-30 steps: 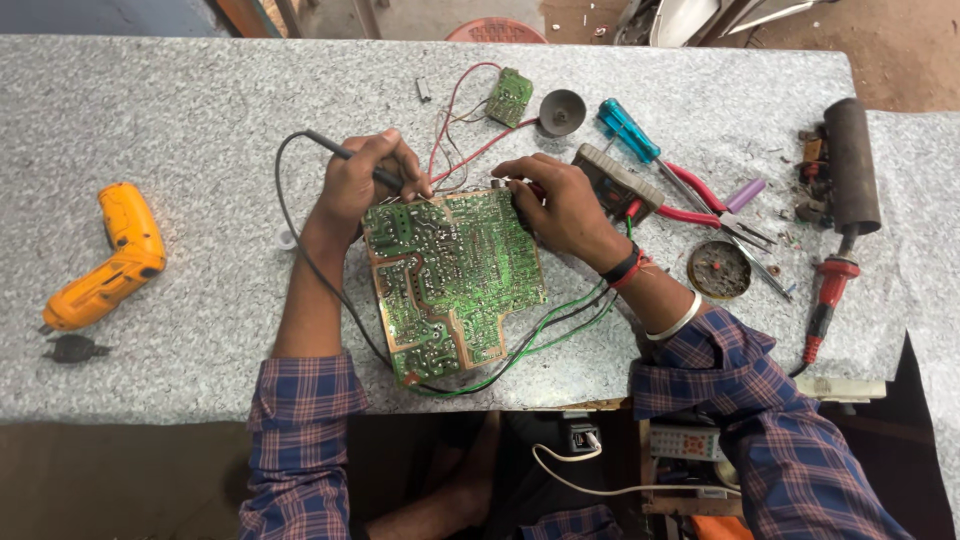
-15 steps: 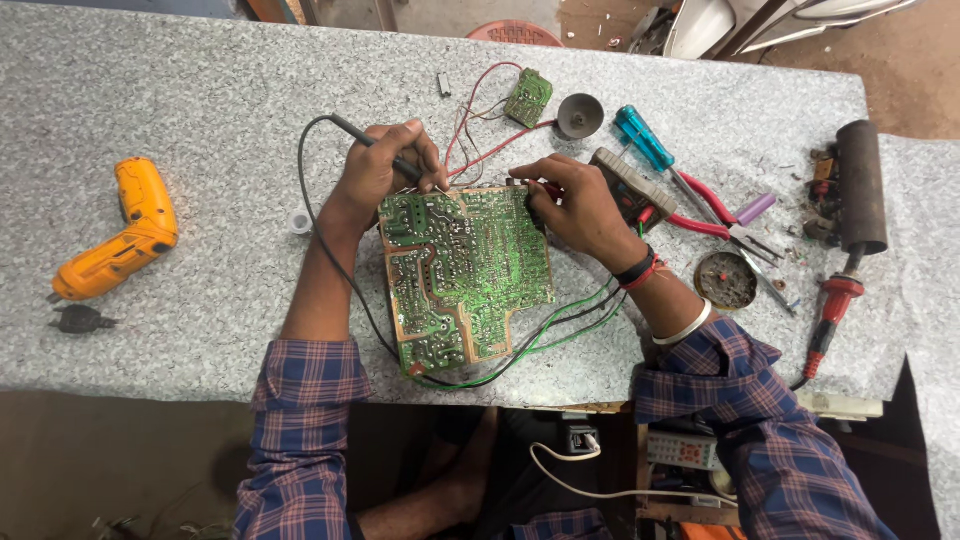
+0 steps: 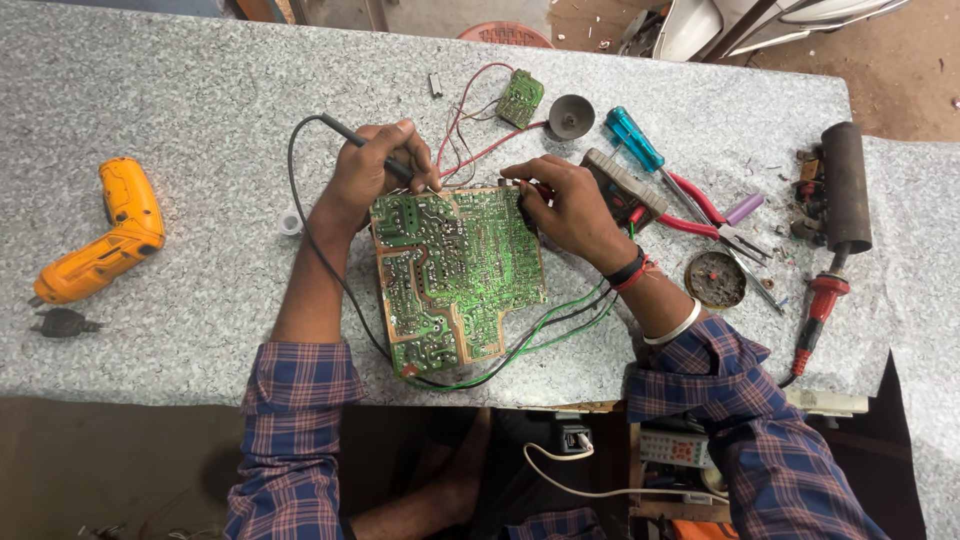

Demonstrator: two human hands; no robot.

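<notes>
The left hand (image 3: 365,170) fingers gripped a black probe (image 3: 368,148); the right hand (image 3: 565,205) fingers pinched a red probe (image 3: 535,190); the green circuit board (image 3: 455,275) lay just below both.

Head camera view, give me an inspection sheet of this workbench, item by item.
Surface: grey speckled stone table, dusty near its right end.
Job's things: green circuit board lying solder side up; black probe; red probe, mostly hidden under the right hand.
Clutter: orange drill, blue screwdriver, red pliers, round tin, soldering iron, small green board.
Grippers: left hand holds the black probe at the board's top edge; right hand presses on the board's upper right.
Cables: black lead, green wires, red wires.
Surroundings: dirt floor, white cord below the table.
</notes>
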